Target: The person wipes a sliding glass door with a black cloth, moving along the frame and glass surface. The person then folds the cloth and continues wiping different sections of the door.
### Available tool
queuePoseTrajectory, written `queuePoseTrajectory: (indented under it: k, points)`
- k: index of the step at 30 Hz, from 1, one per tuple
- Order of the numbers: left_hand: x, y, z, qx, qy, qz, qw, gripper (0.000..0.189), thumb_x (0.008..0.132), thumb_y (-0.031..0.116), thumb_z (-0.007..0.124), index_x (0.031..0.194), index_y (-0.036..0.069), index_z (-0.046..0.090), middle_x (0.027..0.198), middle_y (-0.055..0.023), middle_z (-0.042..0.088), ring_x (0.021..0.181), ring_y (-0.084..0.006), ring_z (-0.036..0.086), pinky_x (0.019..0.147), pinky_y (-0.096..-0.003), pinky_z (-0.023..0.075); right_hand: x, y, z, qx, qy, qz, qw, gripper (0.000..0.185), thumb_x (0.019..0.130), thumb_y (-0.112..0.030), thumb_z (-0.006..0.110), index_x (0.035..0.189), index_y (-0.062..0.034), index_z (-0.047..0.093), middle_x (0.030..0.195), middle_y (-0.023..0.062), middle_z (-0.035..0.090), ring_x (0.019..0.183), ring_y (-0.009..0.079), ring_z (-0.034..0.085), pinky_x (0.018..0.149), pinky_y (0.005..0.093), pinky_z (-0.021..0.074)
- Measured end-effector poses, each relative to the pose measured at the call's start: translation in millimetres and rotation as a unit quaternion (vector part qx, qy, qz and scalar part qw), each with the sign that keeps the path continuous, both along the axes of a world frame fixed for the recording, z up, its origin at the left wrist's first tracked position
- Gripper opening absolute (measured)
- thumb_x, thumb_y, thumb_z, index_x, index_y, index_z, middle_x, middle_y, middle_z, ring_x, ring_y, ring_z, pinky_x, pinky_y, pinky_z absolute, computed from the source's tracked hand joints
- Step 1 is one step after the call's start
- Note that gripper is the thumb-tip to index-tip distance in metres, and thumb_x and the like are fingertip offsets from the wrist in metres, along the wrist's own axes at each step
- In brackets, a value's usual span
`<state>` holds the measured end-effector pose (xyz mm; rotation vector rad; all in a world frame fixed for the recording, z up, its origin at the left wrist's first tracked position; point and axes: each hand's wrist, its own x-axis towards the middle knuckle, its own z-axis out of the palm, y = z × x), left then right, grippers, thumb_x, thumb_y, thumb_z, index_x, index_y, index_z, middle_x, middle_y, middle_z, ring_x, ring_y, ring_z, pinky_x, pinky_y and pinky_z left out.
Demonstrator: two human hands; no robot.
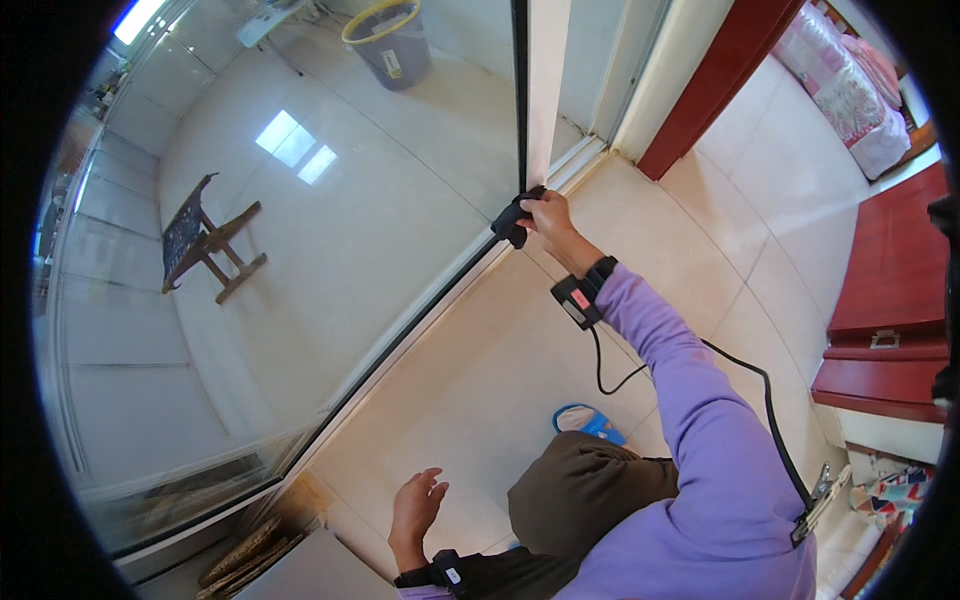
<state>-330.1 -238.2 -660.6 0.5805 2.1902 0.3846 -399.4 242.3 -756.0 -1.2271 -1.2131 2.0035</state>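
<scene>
My right hand (553, 222) grips a dark, bunched cloth (511, 220) against the lower corner of a framed glass door (330, 247). Beneath the cloth, the door's white upright (544, 97) with its black seal meets the bottom rail (405, 334). Lower in the view my left hand (418, 510) hangs over the tiled floor, its thumb apart from loosely bent fingers and nothing in it. Both wrists wear black straps with small devices; a black cable (766, 390) runs along the right arm.
Through the glass appear a folding stool (196, 244) and a wastebasket (397, 56) with a yellow rim. A floor track (581, 159) adjoins a red door frame (712, 90). Near my knee is a blue slipper (600, 427). Flat cardboard (247, 551) leans beside a grey panel (319, 570).
</scene>
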Motion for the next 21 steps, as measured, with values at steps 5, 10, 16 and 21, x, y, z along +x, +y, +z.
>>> queuePoseTrajectory:
  k: [5,10,16,21]
  points:
    - [5,10,7,0.027,0.009,-0.04,0.999,0.029,0.084,0.021,0.061,0.109,0.007,0.06,0.095,-0.0161,0.063,0.088,-0.0327,0.061,0.075,-0.0407,0.0489,16,-12,8,0.331,-0.05,-0.006,0.942,0.022,0.076,0.002,0.055,0.097,-0.0006,0.061,0.086,0.0112,0.06,0.078,0.0249,0.062,0.062,0.0342,0.0538]
    - [13,5,24,0.012,0.047,-0.033,0.998,0.029,0.085,0.02,0.061,0.11,0.007,0.06,0.095,-0.0161,0.063,0.088,-0.0319,0.062,0.075,-0.0398,0.0491,15,-33,-47,0.54,-0.169,-0.012,0.824,0.019,0.078,-0.004,0.053,0.094,-0.0069,0.063,0.092,0.0136,0.059,0.085,0.0349,0.059,0.072,0.0405,0.0482]
    - [23,0,33,-0.011,0.023,-0.028,0.999,0.029,0.084,0.018,0.063,0.11,0.006,0.061,0.094,-0.016,0.064,0.087,-0.0304,0.063,0.076,-0.0376,0.0496,7,-26,-89,0.527,-0.248,0.013,0.813,0.013,0.081,-0.01,0.052,0.089,-0.0051,0.061,0.096,0.0164,0.059,0.086,0.0359,0.059,0.074,0.043,0.0475]
    - [24,6,37,0.013,0.042,-0.049,0.998,0.028,0.084,0.017,0.063,0.109,0.006,0.061,0.095,-0.0153,0.064,0.087,-0.0299,0.063,0.075,-0.0377,0.0498,0,-32,-94,0.442,-0.235,-0.011,0.865,0.017,0.084,-0.014,0.049,0.091,-0.0008,0.058,0.089,0.0219,0.061,0.085,0.0406,0.058,0.075,0.0449,0.0462]
